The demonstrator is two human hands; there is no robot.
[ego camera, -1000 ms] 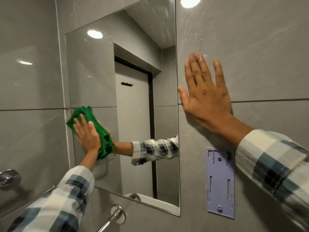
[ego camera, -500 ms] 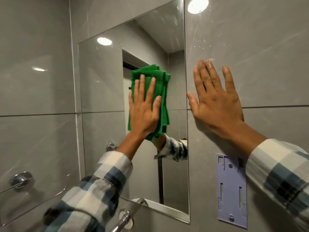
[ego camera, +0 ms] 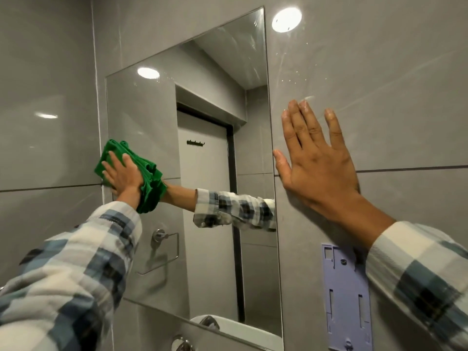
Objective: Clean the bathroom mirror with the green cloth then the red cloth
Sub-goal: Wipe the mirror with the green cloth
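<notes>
A frameless rectangular mirror point(ego camera: 210, 97) is fixed to the grey tiled wall. My left hand point(ego camera: 122, 174) presses a folded green cloth point(ego camera: 149, 186) flat against the mirror's left edge, about halfway up. My right hand point(ego camera: 316, 160) lies flat on the wall tile just right of the mirror, fingers spread, holding nothing. No red cloth is in view. The mirror reflects my plaid sleeve, a door and a towel ring.
A pale purple plastic wall bracket point(ego camera: 347, 300) is mounted below my right hand. A chrome fitting point(ego camera: 182, 344) sticks out under the mirror's lower edge. Ceiling lights glare on the glossy tiles point(ego camera: 287, 20).
My left hand swept the green cloth from the mirror's left edge up to its upper middle and back down to the left edge. My right hand stayed flat on the wall.
</notes>
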